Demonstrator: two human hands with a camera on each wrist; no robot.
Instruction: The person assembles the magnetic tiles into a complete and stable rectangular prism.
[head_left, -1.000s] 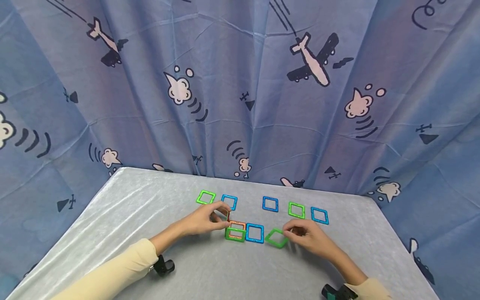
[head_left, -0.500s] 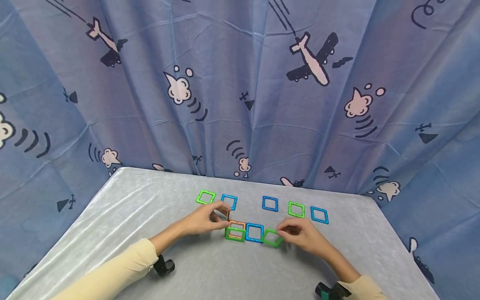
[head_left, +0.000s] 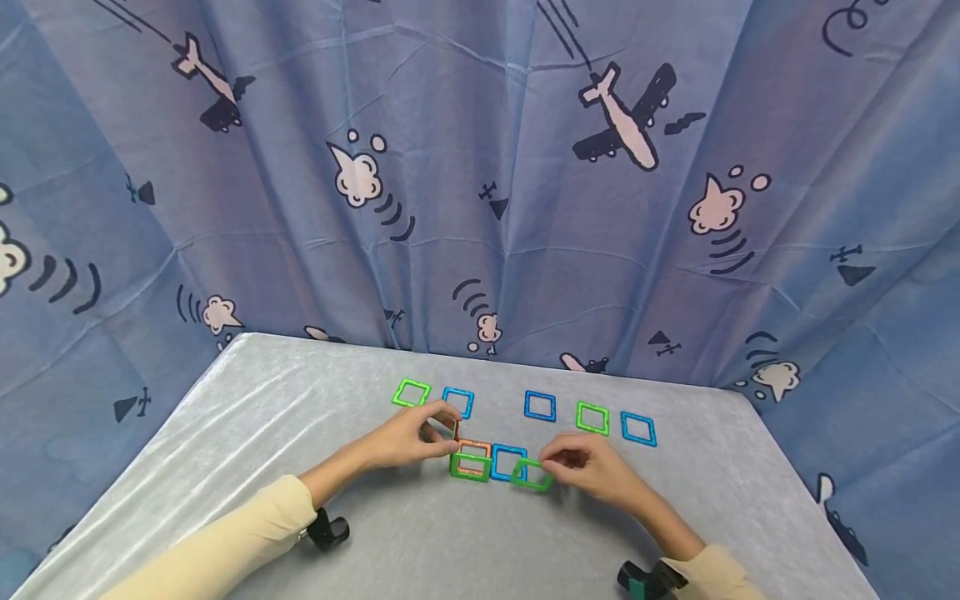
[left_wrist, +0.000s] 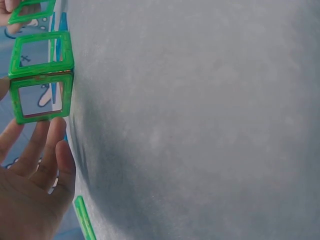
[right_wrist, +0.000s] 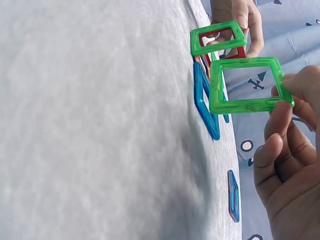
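Within the edges of the surface [head_left: 420,542], the left hand [head_left: 405,435] gripping upright tiles [left_wrist: 42,78], the right hand [head_left: 592,468] should guide its pinched green tile [right_wrist: 245,106] gently.

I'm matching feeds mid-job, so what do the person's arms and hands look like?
The left hand and right hand are bare, without gloves. The left sleeve and right sleeve are plain pale yellow. Each wrist wears a small black camera; the left camera looks all black, while the right camera shows a green patch.
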